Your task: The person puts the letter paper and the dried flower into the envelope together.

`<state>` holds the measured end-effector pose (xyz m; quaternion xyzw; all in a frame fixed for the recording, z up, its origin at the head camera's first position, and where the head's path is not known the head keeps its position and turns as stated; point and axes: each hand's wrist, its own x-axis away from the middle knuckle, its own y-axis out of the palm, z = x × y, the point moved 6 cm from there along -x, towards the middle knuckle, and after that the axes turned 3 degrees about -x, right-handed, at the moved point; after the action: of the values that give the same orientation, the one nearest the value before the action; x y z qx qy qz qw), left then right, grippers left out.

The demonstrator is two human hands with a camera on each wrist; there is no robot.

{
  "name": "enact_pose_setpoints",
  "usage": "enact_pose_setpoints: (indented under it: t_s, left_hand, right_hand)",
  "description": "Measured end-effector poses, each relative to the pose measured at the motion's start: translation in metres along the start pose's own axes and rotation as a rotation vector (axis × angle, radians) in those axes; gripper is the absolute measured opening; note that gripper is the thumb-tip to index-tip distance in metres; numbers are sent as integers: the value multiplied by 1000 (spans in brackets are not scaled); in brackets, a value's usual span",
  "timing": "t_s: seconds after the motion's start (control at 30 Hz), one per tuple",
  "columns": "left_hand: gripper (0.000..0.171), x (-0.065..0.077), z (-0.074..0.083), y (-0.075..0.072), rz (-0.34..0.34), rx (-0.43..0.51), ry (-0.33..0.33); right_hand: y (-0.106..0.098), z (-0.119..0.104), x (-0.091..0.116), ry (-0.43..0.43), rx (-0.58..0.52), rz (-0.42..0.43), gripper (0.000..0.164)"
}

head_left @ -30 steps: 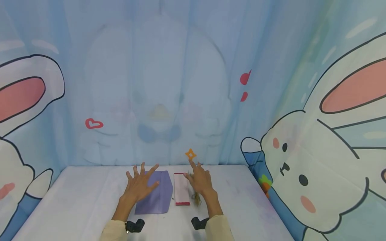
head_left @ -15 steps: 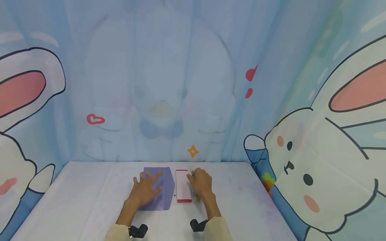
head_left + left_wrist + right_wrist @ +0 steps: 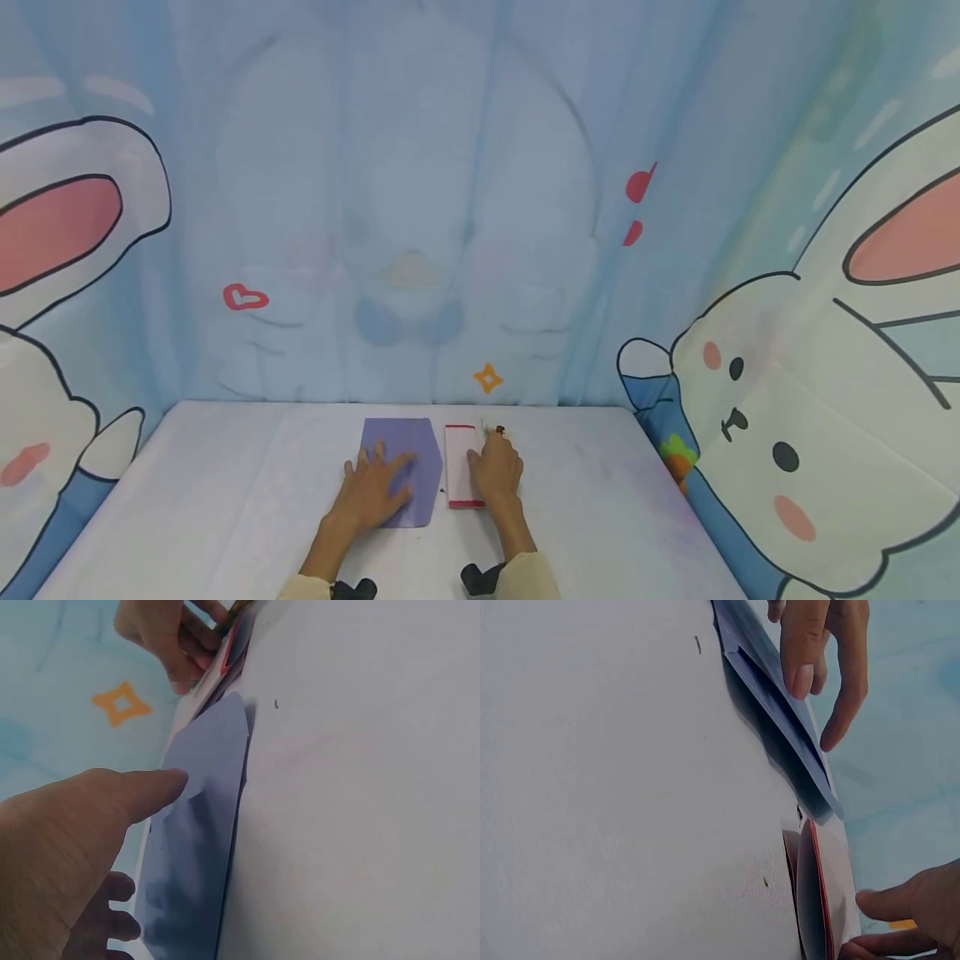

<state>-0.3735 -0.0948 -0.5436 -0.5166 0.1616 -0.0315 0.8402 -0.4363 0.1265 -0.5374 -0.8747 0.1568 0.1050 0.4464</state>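
A purple envelope (image 3: 405, 468), its surface also plain in the left wrist view, lies on the white table. My left hand (image 3: 373, 492) is spread over its left and lower part, fingers apart; firm contact is hard to judge. Right of the envelope lies a slim white card with red edges (image 3: 460, 467), standing slightly parted in the right wrist view. At the card's right edge my right hand (image 3: 497, 468) curls its fingers around a small dried flower sprig (image 3: 487, 428). Only the sprig's tip shows past the knuckles; the hand hides most of it.
The white-covered table (image 3: 247, 483) runs back to a blue cartoon curtain (image 3: 405, 167). A tiny dark speck (image 3: 276, 703) lies on the cloth near the envelope. Printed rabbits flank both sides.
My right hand's pointing fingers have curled in over the sprig, and the hand has shifted left toward the card. My left hand has drawn slightly down the envelope, fingers still spread.
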Motion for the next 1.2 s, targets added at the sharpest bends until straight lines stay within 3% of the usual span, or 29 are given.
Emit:
enact_pose_setpoints:
  t_s: [0.13,0.33,0.6,1.0,1.2]
  left_hand:
    - [53,3,0,4,11,-17,11]
    - [53,4,0,8,-16,-13,0]
    - [54,3,-2,11,-11,-16,7]
    - [53,2,-4,7,-18,2,0]
    - [53,3,-3,7,-29,19,-2]
  right_hand:
    - [3,-1,3,26,-8,18,44]
    - [5,0,7,37,-57,49,39]
    - [3,5,3,81,-155,70,11]
    - [-7,9,1,291,-317,-16,10]
    - [-9,16,4,352,-403,-8,8]
